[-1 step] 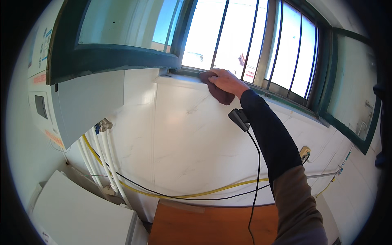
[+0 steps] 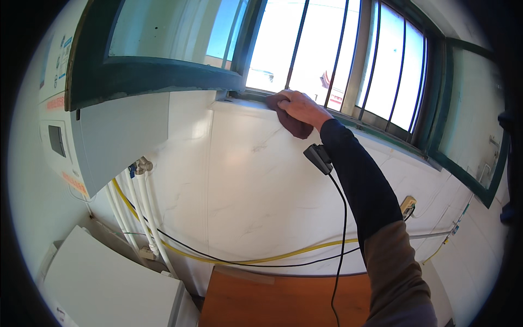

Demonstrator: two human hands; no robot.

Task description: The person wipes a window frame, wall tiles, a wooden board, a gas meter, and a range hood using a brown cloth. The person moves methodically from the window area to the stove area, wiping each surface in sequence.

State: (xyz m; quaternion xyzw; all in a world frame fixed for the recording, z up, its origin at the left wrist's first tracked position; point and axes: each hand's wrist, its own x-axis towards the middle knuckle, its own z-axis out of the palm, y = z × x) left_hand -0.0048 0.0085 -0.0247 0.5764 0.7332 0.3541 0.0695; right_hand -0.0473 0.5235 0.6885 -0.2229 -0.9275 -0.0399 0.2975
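My right hand reaches up to the window and is closed round a dark maroon cloth. The cloth lies against the left part of the white window sill, and its loose end hangs over the edge against the wall. Just above the hand are the dark vertical bars of the window. At my right wrist sits a small black device, from which a black cable runs down. My left hand is out of view.
A green-framed window sash swings inward at upper left; another sash stands open at right. Beneath the left one hangs a white wall unit with pipes. Below are a white appliance and a brown wooden surface.
The surroundings have shifted very slightly to the right in the picture. My right hand and the cloth stay almost at the same spot, a touch nearer the sill's left end.
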